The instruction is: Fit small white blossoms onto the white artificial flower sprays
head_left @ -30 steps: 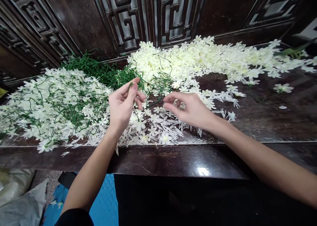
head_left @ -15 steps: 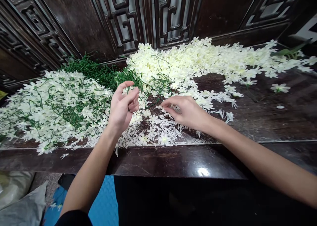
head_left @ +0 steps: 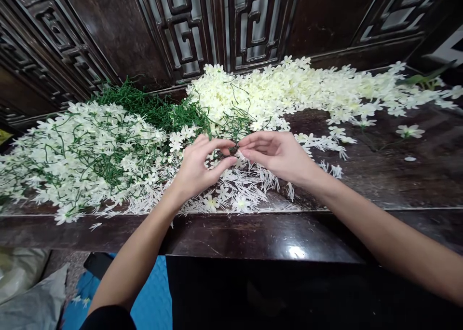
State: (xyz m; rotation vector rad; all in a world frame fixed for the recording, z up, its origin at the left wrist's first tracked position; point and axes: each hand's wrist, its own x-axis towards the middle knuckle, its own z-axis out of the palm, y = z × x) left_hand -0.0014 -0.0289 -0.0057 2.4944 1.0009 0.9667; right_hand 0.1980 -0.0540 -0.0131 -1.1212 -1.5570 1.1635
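My left hand [head_left: 197, 168] and my right hand [head_left: 277, 154] meet fingertip to fingertip over the middle of a dark wooden table [head_left: 253, 233]. Both pinch a small dark green piece [head_left: 233, 149], too small to name surely. Beneath them lie loose white flower spikes [head_left: 238, 195]. A heap of white artificial flowers on green stems [head_left: 79, 151] spreads at the left. Bare green stems [head_left: 144, 105] lie behind it. A pile of cream flower heads [head_left: 289, 89] stretches to the back right.
A carved dark wood screen [head_left: 217, 26] stands behind the table. One flower with a stem [head_left: 408, 131] lies alone at the right. Below the table edge at the left are a blue mat [head_left: 152, 301] and a grey sack [head_left: 29, 296].
My left hand has come down and to the right from the green stems to meet my right hand. My right hand has lifted slightly off the spikes. Their fingertips now touch.
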